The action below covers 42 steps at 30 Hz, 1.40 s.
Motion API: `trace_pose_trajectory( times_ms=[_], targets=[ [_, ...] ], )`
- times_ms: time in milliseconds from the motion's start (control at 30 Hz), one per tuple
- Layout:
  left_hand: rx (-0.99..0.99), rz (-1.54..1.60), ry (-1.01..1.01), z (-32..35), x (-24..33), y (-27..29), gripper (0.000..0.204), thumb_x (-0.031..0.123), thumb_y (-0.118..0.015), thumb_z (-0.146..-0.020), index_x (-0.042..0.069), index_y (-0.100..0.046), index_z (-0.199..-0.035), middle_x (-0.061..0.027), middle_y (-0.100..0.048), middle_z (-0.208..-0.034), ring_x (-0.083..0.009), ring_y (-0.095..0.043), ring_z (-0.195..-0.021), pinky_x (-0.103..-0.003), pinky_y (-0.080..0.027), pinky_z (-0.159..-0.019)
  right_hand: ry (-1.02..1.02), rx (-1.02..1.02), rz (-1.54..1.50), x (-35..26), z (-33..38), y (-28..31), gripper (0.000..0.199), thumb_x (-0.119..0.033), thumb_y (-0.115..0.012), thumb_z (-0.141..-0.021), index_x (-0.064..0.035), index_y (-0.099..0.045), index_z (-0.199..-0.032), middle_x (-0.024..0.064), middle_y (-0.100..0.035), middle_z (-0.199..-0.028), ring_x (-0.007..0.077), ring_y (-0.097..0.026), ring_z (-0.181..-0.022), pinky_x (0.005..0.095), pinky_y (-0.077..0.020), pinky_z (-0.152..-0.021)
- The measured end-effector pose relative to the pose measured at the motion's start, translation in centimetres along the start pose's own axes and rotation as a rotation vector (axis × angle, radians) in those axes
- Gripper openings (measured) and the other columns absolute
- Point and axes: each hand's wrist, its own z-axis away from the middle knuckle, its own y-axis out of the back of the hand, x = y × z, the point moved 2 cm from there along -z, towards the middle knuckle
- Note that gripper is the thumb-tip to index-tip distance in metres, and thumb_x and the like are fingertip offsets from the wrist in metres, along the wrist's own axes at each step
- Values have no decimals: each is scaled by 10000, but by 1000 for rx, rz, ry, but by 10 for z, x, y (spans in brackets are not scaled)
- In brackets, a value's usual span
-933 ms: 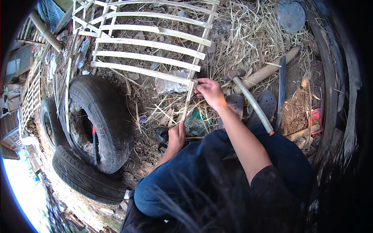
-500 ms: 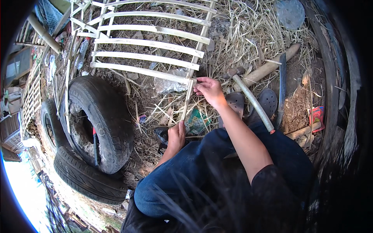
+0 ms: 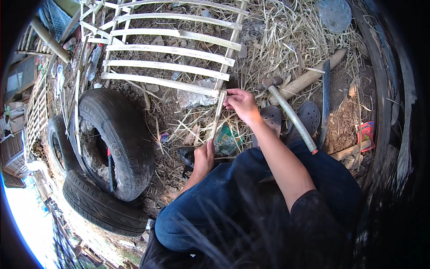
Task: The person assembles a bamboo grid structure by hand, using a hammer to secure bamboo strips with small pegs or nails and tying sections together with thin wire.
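Note:
A lattice of pale split-bamboo slats (image 3: pixel 170 67) lies flat on the straw-covered ground in front of me. My right hand (image 3: pixel 241 103) pinches the near right corner of the lattice, where the last crosswise slat meets the upright side strip (image 3: pixel 218 117). My left hand (image 3: pixel 204 158) grips the lower end of that same side strip, just above my knee. I am crouched, with dark blue trousers filling the lower middle of the view.
Two worn black tyres (image 3: pixel 112 143) lie stacked at the left. A grey pipe (image 3: pixel 293 119), a long dark blade (image 3: pixel 324 103), a hammer (image 3: pixel 304 78) and dark sandals (image 3: pixel 309 117) lie at the right. A round grey lid (image 3: pixel 333 14) sits far right.
Both hands stay on the side strip; the view has shifted slightly, otherwise nothing visibly moved.

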Motion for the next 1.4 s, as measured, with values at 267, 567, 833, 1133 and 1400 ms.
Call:
trace_pose_trajectory(
  times_ms=[267, 567, 833, 1133, 1400],
  targets=[
    [11, 23, -3, 2, 6, 3, 458, 262, -394, -988, -53, -514, -679, -100, -455, -504, -162, -399, -469, -349, -372, -479, -1, 7, 11, -4, 1, -2, 273, 25, -595, -824, 89, -536, -1084, 121, -655, -817, 139, -647, -691, 219, -526, -590],
    [8, -6, 31, 0, 7, 2, 456, 262, -398, -983, -53, -524, -677, -150, -474, -513, -247, -446, -448, -369, -385, -489, -13, -36, 22, -3, 2, 0, 323, 22, -581, -833, 82, -517, -1144, 142, -660, -888, 160, -655, -766, 237, -550, -651],
    [22, 11, -2, 0, 5, 1, 475, 276, -394, -986, -56, -511, -667, -130, -446, -499, -190, -401, -457, -357, -375, -480, 15, -57, 26, -10, 10, -1, 417, -41, -688, -767, 85, -526, -1131, 115, -656, -833, 127, -625, -708, 222, -505, -616],
    [2, -7, 1, -3, 5, 4, 456, 264, -402, -982, -55, -516, -676, -132, -454, -499, -198, -410, -446, -358, -376, -480, 21, -64, 83, -12, 11, -4, 402, -71, -681, -804, 54, -533, -1156, 101, -666, -867, 112, -628, -728, 216, -515, -646],
    [-7, -27, -38, -4, 3, 4, 454, 260, -395, -984, -54, -522, -681, -150, -485, -520, -254, -447, -442, -367, -385, -483, 22, -58, 55, -11, 11, -5, 425, -64, -696, -792, 68, -520, -1155, 107, -663, -861, 111, -623, -700, 214, -510, -620]
  ],
)
